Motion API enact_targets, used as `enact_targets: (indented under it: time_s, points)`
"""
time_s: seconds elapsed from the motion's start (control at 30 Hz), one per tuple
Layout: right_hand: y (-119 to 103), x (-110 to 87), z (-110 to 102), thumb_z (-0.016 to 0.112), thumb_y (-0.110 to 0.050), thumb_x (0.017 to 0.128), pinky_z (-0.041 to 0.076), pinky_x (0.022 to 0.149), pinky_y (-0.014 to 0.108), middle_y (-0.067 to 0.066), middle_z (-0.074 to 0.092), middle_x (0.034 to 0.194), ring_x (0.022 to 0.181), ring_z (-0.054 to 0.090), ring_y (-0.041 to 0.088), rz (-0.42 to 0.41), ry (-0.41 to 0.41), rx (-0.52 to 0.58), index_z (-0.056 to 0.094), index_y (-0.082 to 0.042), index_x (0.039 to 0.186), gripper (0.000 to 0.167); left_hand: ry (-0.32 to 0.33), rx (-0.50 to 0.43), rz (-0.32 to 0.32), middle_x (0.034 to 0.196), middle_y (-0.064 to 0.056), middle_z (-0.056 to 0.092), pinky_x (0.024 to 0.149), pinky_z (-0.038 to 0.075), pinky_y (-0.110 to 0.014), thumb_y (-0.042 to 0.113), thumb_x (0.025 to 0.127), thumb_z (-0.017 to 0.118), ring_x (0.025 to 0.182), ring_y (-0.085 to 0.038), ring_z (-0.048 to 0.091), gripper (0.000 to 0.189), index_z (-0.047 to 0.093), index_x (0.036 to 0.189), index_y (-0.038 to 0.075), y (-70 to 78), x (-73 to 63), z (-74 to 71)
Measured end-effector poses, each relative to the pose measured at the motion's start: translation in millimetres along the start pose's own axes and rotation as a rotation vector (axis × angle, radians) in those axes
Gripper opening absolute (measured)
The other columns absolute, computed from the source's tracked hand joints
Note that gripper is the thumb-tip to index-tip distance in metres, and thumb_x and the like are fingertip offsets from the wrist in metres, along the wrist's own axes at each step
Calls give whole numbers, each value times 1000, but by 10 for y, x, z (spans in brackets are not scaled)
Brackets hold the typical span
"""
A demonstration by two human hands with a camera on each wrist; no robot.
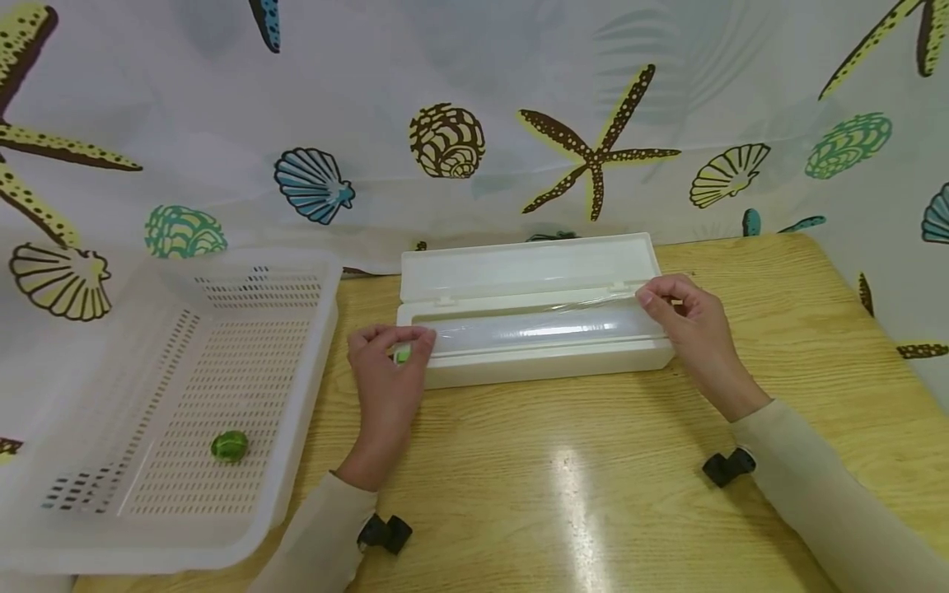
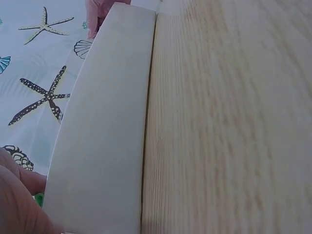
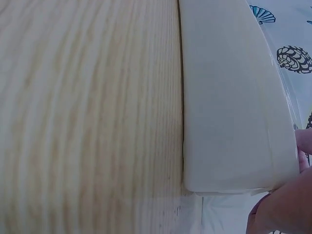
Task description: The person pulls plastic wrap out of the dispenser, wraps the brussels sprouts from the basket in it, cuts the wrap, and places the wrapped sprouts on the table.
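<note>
A long white cling film dispenser [image 1: 549,367] lies on the table with its lid [image 1: 530,268] tipped back. Inside it is a roll of clear cling film [image 1: 549,327], its loose edge stretched along the front of the opening. At the left end, my left hand [image 1: 387,379] pinches the film between thumb and fingertips, beside a small green slider [image 1: 403,355]. My right hand [image 1: 693,329] pinches the film at the right end, where it pulls into creases. The left wrist view shows the dispenser's plain front wall [image 2: 102,122], with the right hand [image 2: 100,12] at its far end.
Left of the dispenser stands a white plastic basket [image 1: 300,412] with slotted walls, holding a small green round object [image 1: 230,445]. A cloth [image 1: 504,82] printed with shells and starfish hangs behind the wooden table [image 1: 504,478].
</note>
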State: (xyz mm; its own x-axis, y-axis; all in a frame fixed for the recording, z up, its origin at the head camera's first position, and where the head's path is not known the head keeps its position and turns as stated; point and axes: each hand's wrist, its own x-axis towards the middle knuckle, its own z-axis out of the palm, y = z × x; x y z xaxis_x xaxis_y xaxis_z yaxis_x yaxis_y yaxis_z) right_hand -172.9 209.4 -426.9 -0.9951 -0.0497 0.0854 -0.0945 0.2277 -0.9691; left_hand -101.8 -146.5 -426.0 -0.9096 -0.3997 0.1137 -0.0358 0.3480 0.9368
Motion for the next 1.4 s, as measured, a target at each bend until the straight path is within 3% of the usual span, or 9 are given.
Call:
enact_targets:
  time_s: [0.47, 0.8, 1.0, 1.17, 1.27, 1.4]
  points:
    - [6, -7, 0, 69, -28, 111, 41, 80, 23, -4, 63, 115, 103, 48, 17, -14, -3, -13, 69, 7, 122, 37, 12, 33, 76, 123, -14, 46, 89, 41, -40, 13, 102, 79, 116, -29, 47, 15, 81, 104, -1, -66, 15, -19]
    - [12, -2, -2, 68, -26, 112, 41, 80, 23, -5, 63, 115, 104, 49, 17, -16, -11, -15, 69, 9, 121, 36, 33, 148, 248, 108, -15, 52, 82, 43, -41, 7, 100, 82, 99, -33, 52, 9, 81, 98, -1, -49, 19, -65]
    - [21, -1, -8, 68, -27, 112, 42, 80, 23, -6, 64, 115, 103, 49, 17, -19, -12, -20, 69, 8, 122, 36, 30, 167, 333, 105, -16, 60, 83, 42, -44, 5, 99, 82, 99, -37, 52, 9, 78, 95, -2, -20, 38, -68]
    - [14, -17, -14, 68, -27, 112, 42, 78, 23, -6, 66, 112, 100, 49, 18, -18, -7, -25, 69, 8, 124, 37, 14, 172, 292, 99, -16, 70, 79, 41, -44, 7, 102, 79, 97, -36, 57, 9, 76, 100, -1, 18, 59, -68]
    - [13, -24, -14, 68, -26, 112, 44, 79, 22, -7, 68, 110, 99, 51, 18, -22, 2, -25, 69, 8, 124, 37, 9, 157, 239, 99, -16, 70, 77, 41, -42, 10, 103, 78, 95, -32, 58, 11, 77, 103, -1, 35, 64, -63]
    - [14, -27, -9, 68, -25, 111, 47, 81, 21, -5, 70, 108, 100, 55, 16, -31, 13, -13, 69, 9, 123, 36, 16, 135, 225, 96, -14, 68, 74, 39, -39, 13, 104, 79, 89, -28, 57, 13, 77, 103, 0, 48, 71, -58]
